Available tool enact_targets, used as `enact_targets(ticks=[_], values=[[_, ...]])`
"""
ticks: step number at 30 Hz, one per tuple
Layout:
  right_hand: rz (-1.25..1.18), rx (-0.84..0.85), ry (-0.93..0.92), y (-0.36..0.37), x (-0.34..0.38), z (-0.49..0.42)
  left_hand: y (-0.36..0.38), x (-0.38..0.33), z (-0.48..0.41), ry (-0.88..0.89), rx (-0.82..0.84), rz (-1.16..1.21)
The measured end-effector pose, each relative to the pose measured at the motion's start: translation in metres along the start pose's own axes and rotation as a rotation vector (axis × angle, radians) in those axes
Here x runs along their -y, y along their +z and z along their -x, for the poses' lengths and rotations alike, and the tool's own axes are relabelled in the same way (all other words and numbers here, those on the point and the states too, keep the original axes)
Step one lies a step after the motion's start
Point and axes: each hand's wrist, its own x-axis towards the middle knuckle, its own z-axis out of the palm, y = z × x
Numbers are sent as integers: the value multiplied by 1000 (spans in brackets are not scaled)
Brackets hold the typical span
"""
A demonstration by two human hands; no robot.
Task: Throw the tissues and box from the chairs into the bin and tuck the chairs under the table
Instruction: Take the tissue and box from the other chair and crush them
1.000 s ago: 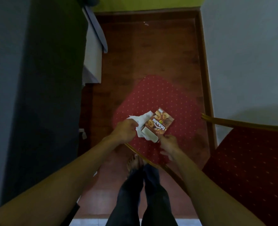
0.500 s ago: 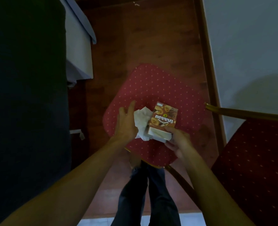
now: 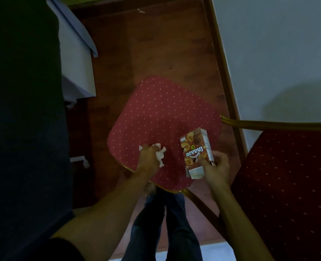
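A red dotted chair seat lies below me in the middle of the view. My left hand is closed around a crumpled white tissue just above the seat's near left part. My right hand grips the lower end of a brown snack box, lifted off the seat and tilted upright. A second red chair with a gold frame stands at the right.
A dark table edge fills the left side, with a white cloth hanging beyond it. A grey wall and wooden skirting run along the right. My legs stand on the red-brown floor behind the chair.
My right hand has lifted the box off the seat and moved it right. My left hand has closed on the tissue and bunched it up.
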Motion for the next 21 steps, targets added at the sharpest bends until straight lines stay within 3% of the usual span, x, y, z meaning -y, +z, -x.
enact_targets(ticks=[5, 8, 15, 21], values=[[71, 120, -151, 14, 14, 35, -51, -10, 51, -55, -172, 360], [151, 246, -264, 29, 40, 63, -83, -23, 78, -110, -222, 458], [365, 486, -498, 68, 110, 153, -171, -14, 157, -166, -387, 533], [489, 750, -709, 115, 144, 262, -234, 47, 254, -307, -629, 663]])
